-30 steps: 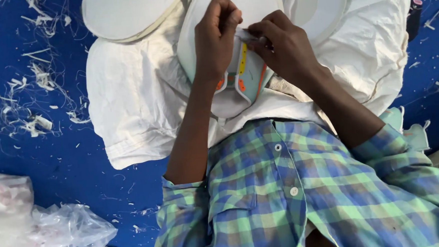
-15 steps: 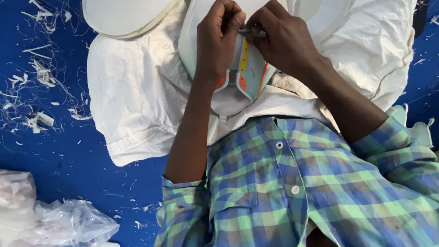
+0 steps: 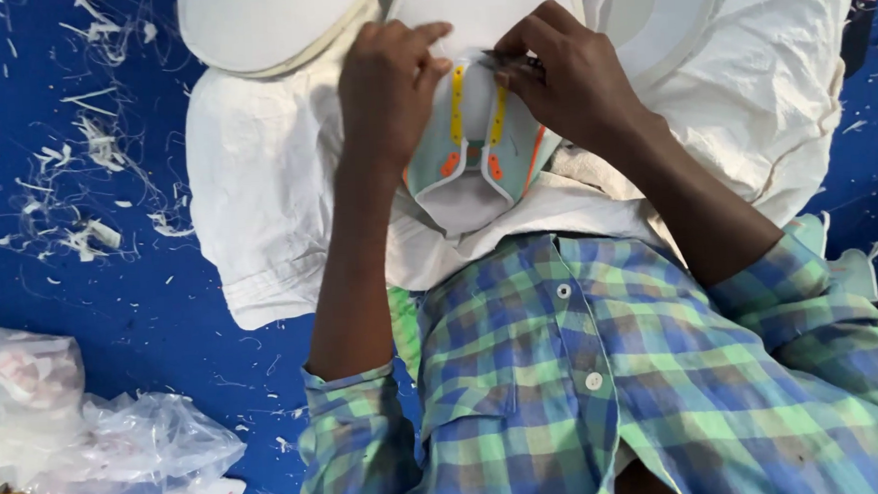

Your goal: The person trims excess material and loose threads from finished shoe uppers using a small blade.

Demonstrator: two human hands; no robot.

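My left hand (image 3: 386, 89) grips the left side of a small pale green fabric piece (image 3: 475, 160) with yellow and orange stripes and a white edge. My right hand (image 3: 576, 84) pinches a thin dark tool (image 3: 511, 61) at the piece's top right edge. What kind of tool it is I cannot tell. Both hands work over a white cloth (image 3: 265, 176) spread on my lap. My sleeves and shirt are checked in green and blue.
White round hoop-like pieces lie at the top: one at the left (image 3: 257, 26), one at the right (image 3: 667, 14). The blue floor (image 3: 91, 295) is strewn with white thread scraps (image 3: 88, 235). Crumpled clear plastic bags (image 3: 78, 436) lie at the lower left.
My hands have drawn slightly apart, so more of the striped fabric piece shows between them. My right hand's fingers now sit at its top right edge.
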